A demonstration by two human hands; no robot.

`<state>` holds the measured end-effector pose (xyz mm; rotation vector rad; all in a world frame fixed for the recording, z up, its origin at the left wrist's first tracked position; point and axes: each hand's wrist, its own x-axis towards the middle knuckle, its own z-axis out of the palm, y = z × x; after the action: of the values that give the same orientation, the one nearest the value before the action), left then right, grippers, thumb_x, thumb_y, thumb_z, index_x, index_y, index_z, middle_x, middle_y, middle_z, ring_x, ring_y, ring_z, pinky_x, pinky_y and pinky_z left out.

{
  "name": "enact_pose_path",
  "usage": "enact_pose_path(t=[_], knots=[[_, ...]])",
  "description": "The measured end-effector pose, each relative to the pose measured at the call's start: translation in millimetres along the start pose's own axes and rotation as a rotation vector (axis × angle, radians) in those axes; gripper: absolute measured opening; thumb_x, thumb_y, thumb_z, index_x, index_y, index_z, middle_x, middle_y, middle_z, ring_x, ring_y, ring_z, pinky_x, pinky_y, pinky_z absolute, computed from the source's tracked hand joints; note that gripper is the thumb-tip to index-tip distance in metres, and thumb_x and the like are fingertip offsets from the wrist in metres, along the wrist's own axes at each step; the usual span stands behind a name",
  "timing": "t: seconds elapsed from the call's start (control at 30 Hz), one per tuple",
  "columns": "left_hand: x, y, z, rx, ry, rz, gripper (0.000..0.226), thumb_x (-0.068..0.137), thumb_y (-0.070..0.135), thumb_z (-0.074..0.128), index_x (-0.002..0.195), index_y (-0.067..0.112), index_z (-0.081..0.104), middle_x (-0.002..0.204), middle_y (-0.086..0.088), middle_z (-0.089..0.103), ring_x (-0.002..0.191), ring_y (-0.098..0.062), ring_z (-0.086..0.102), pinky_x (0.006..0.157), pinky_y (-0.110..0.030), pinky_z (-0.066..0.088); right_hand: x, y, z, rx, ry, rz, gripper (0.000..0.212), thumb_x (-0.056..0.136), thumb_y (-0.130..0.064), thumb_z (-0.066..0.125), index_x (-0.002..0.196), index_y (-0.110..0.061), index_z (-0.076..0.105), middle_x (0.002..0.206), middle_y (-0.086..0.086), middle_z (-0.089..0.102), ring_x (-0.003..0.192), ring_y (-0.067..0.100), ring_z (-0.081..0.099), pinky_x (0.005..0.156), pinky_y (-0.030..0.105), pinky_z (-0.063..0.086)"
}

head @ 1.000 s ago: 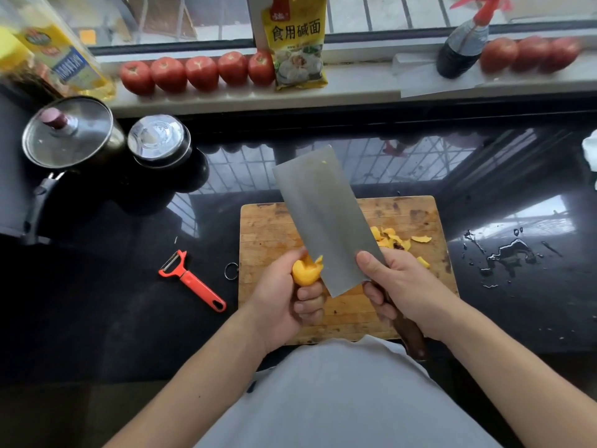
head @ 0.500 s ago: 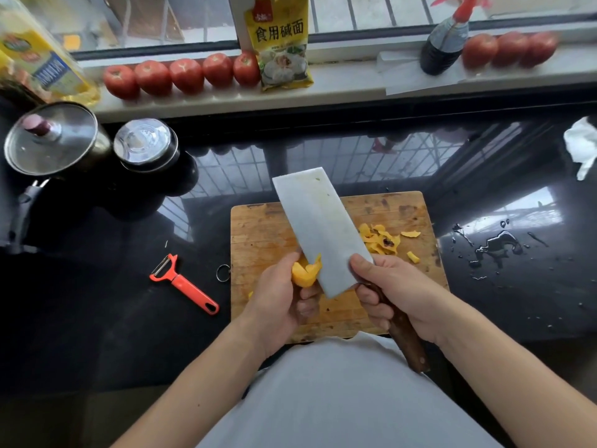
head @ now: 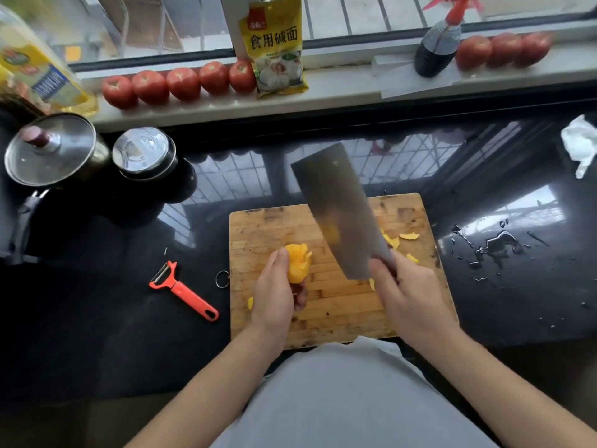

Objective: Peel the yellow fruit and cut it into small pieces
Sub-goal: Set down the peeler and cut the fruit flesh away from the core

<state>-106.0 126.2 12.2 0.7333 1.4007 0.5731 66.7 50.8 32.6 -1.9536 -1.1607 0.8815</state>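
the yellow fruit (head: 298, 261) is gripped upright over the cutting board (head: 258, 227) by the curled left hand (head: 274, 295), while the cleaver (head: 339, 215), clasped by the right hand (head: 410, 295), is held just right of it, blade pointing away.

You work at a glossy black countertop (head: 323, 176). Directly on it lie a wooden cutting board (head: 271, 227), a red peeler (head: 182, 291) to the board's left, two lidded pots (head: 142, 156) at far left, spilled water (head: 497, 247) to the right, and a crumpled white cloth (head: 580, 143).
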Motion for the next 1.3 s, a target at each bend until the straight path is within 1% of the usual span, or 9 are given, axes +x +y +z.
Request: enact_pose_path(t=[0.1,0.2,0.27,0.4,0.53,0.73,0.9,1.1,1.3], knots=[[-2.5,6.8,9.3,-0.166,-0.026,-0.097,0.038,0.109,0.039,0.042,0.089,0.011,0.059,0.068,-0.008,0.052,0.053,-0.019,0.044,0.055,-0.032,0.035,-18.6,5.0,8.1,-0.232,0.07,-0.423,0.027,0.107,-0.031,0.046,0.101,-0.019,0.069,0.078,-0.018,0.062,0.07,-0.006,0.059,0.058,0.007,0.042],[-9.4,13.0,18.1,-0.275,-0.033,-0.144,0.04,0.107,0.023,0.044,0.07,0.018,0.058,0.066,-0.009,0.048,0.053,-0.02,0.04,0.054,-0.03,0.033,-25.9,14.0,15.2,-0.407,0.083,-0.631,0.027,0.104,-0.024,0.053,0.116,-0.008,0.071,0.086,0.0,0.069,0.067,0.015,0.064,0.051,0.032,0.053],[-15.7,15.9,21.6,-0.336,-0.029,-0.14,0.054,0.109,0.023,0.043,0.057,0.024,0.06,0.058,-0.004,0.051,0.054,-0.02,0.043,0.057,-0.032,0.034,-26.7,14.8,15.2,-0.469,0.115,-0.655,0.027,0.1,-0.02,0.058,0.118,-0.006,0.071,0.084,0.003,0.067,0.064,0.019,0.061,0.047,0.036,0.051],[-24.2,22.6,29.0,-0.44,0.024,-0.178,0.032,0.109,0.027,0.045,0.078,0.019,0.049,0.048,0.004,0.052,0.055,-0.017,0.049,0.062,-0.034,0.038,-28.5,12.2,11.7,-0.497,0.155,-0.707,0.029,0.101,-0.02,0.055,0.115,-0.003,0.072,0.081,0.004,0.067,0.061,0.018,0.06,0.044,0.032,0.05],[-21.0,19.0,28.3,-0.482,-0.006,-0.17,0.027,0.109,0.027,0.045,0.084,0.018,0.052,0.055,0.002,0.058,0.067,-0.02,0.053,0.072,-0.039,0.041,-28.6,14.5,11.6,-0.505,0.162,-0.697,0.027,0.099,-0.018,0.057,0.116,-0.003,0.072,0.08,0.004,0.066,0.06,0.018,0.06,0.043,0.033,0.05],[-17.1,16.8,31.5,-0.391,-0.08,-0.147,0.029,0.105,0.011,0.042,0.077,0.017,0.051,0.063,-0.005,0.054,0.06,-0.022,0.049,0.061,-0.033,0.036,-26.0,20.2,12.6,-0.547,0.193,-0.682,0.028,0.1,-0.016,0.054,0.118,-0.002,0.071,0.077,0.003,0.063,0.058,0.02,0.058,0.041,0.034,0.047],[-13.2,14.5,31.9,-0.382,-0.092,-0.128,0.027,0.102,0.006,0.045,0.078,0.015,0.055,0.074,-0.01,0.057,0.065,-0.024,0.056,0.057,-0.033,0.044,-25.5,26.5,13.8,-0.594,0.221,-0.679,0.027,0.099,-0.014,0.057,0.12,-0.003,0.071,0.073,0.002,0.06,0.055,0.017,0.054,0.04,0.03,0.044],[-10.1,12.4,37.2,-0.375,-0.098,-0.17,0.026,0.104,0.018,0.044,0.09,0.008,0.062,0.066,-0.009,0.048,0.051,-0.019,0.038,0.053,-0.033,0.034,-21.8,29.8,14.8,-0.579,0.208,-0.492,0.031,0.101,-0.023,0.056,0.123,-0.008,0.07,0.077,-0.002,0.062,0.054,0.015,0.053,0.043,0.026,0.043],[-0.2,4.3,28.5,-0.421,-0.21,-0.287,0.034,0.109,0.035,0.037,0.121,0.01,0.058,0.068,-0.007,0.049,0.052,-0.017,0.041,0.047,-0.029,0.033,-6.6,38.5,4.6,-0.393,0.207,0.18,0.029,0.107,-0.038,0.041,0.097,-0.025,0.065,0.073,-0.013,0.059,0.069,0.01,0.058,0.064,0.038,0.053]])
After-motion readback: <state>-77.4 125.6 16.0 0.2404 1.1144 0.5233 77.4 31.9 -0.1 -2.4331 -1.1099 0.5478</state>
